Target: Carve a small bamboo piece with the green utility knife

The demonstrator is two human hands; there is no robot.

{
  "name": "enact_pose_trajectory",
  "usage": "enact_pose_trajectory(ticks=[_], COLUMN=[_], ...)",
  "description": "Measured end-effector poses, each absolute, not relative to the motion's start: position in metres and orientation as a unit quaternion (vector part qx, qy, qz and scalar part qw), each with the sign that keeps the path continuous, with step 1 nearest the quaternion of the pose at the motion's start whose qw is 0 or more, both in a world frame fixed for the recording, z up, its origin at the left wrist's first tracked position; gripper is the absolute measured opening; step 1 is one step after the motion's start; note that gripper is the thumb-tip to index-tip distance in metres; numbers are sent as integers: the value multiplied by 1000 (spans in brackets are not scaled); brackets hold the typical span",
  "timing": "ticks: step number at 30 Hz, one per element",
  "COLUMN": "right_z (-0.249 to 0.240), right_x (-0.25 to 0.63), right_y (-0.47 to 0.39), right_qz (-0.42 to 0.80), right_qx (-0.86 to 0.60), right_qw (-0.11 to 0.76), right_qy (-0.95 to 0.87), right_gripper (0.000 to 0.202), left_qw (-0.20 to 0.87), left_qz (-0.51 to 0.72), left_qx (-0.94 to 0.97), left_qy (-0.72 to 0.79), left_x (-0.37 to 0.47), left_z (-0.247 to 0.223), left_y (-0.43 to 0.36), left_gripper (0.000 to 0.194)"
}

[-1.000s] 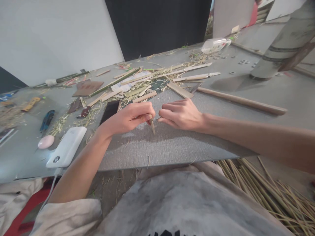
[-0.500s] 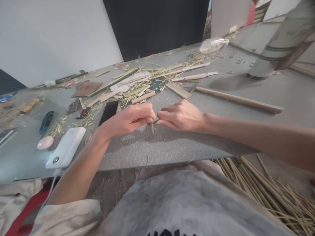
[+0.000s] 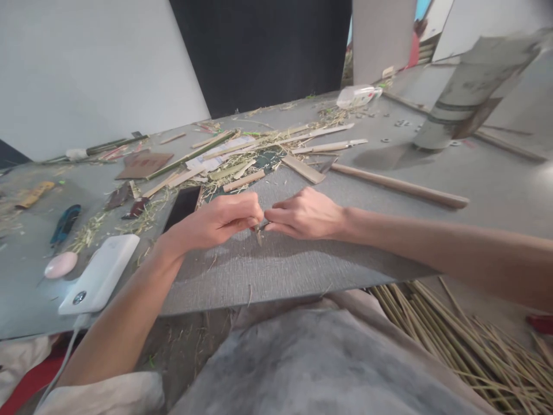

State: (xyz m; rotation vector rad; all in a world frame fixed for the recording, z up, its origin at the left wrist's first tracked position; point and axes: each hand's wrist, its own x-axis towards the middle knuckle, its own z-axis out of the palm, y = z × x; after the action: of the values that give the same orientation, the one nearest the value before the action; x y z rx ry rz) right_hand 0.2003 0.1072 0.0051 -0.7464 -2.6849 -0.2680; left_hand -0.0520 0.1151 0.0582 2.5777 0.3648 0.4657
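Note:
My left hand (image 3: 222,218) is closed just above the near part of the grey table (image 3: 242,275), fingers curled in a pinch. A small pale, pointed sliver (image 3: 260,238) pokes down below its fingertips. My right hand (image 3: 305,213), also closed, meets it from the right with the knuckles up. A short dark thin piece (image 3: 265,225) shows between the two hands; its full shape is hidden by the fingers. Behind the left wrist lies a dark phone-like slab (image 3: 184,206).
Bamboo strips (image 3: 302,168) and shavings are heaped beyond my hands. A wooden rod (image 3: 401,185) lies to the right, near a tall grey cylinder (image 3: 444,118). Left are a white power bank (image 3: 103,271), a pink rounded object (image 3: 61,265) and a blue-black cutter (image 3: 65,223). Bamboo sticks (image 3: 458,340) lie below the table edge.
The view has shifted, so the table items appear farther left and slightly lower. Both hands keep nearly the same closed pose, close together over the same spot.

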Motion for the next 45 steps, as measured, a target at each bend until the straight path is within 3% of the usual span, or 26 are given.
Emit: enact_pose_trajectory(ticks=[14, 21, 29, 36, 40, 45], right_z=[6, -5, 3, 19, 27, 34], right_x=[199, 198, 206, 208, 198, 188], right_y=[106, 107, 113, 106, 98, 89], right_qz=[-100, -111, -71, 40, 177, 248], right_qx=[-279, -239, -241, -241, -244, -228], right_qw=[132, 120, 230, 343, 377, 369], right_qy=[-946, -957, -940, -907, -876, -866], right_gripper=[63, 55, 62, 62, 43, 19], left_qw=[247, 249, 272, 401, 466, 467], left_qz=[160, 163, 229, 365, 377, 365], left_qx=[946, 943, 920, 806, 763, 762], left_qy=[137, 147, 164, 236, 244, 261], left_x=[-52, -55, -53, -50, -45, -42], left_z=[57, 56, 50, 47, 42, 41], left_y=[116, 117, 123, 119, 117, 117], left_gripper=[21, 24, 30, 31, 28, 30])
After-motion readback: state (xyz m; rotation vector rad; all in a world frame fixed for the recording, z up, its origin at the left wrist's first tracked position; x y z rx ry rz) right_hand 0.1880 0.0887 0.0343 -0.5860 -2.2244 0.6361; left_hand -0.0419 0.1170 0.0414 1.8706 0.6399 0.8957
